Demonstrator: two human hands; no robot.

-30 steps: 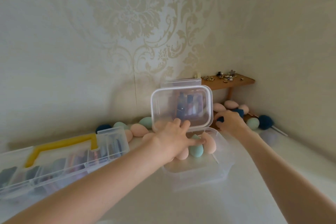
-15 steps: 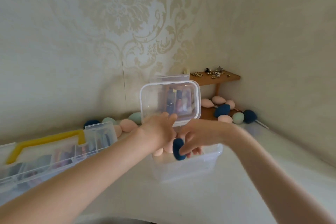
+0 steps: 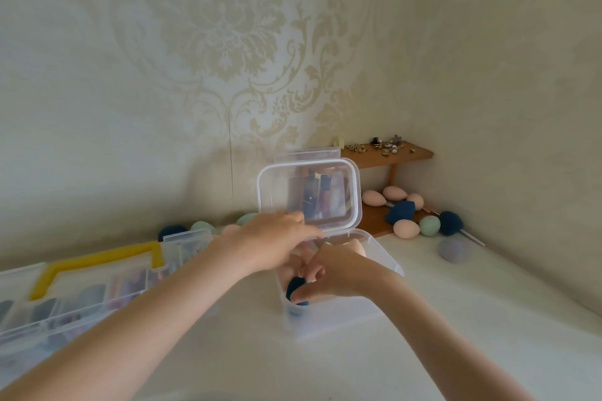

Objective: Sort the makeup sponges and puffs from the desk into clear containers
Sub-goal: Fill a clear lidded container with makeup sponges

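A clear container (image 3: 338,316) stands open on the white desk, its lid (image 3: 309,194) upright behind it. My right hand (image 3: 338,273) reaches into it and pinches a dark blue sponge (image 3: 294,286) low at the front left corner. My left hand (image 3: 277,242) lies over the container's back rim with fingers stretched toward the lid's lower edge. Peach sponges show inside behind my hands. More sponges lie at the right: peach (image 3: 406,228), mint (image 3: 429,225), dark blue (image 3: 400,211), and a grey one (image 3: 452,249).
A long clear organiser with a yellow handle (image 3: 97,262) sits at the left. A small wooden shelf (image 3: 387,156) with trinkets stands in the corner. Blue and mint sponges (image 3: 202,227) lie by the back wall. Walls close the desk at back and right.
My right hand picked up a dark blue sponge from the pile at the right and carried it left and down into the container. My left hand stayed near the lid.
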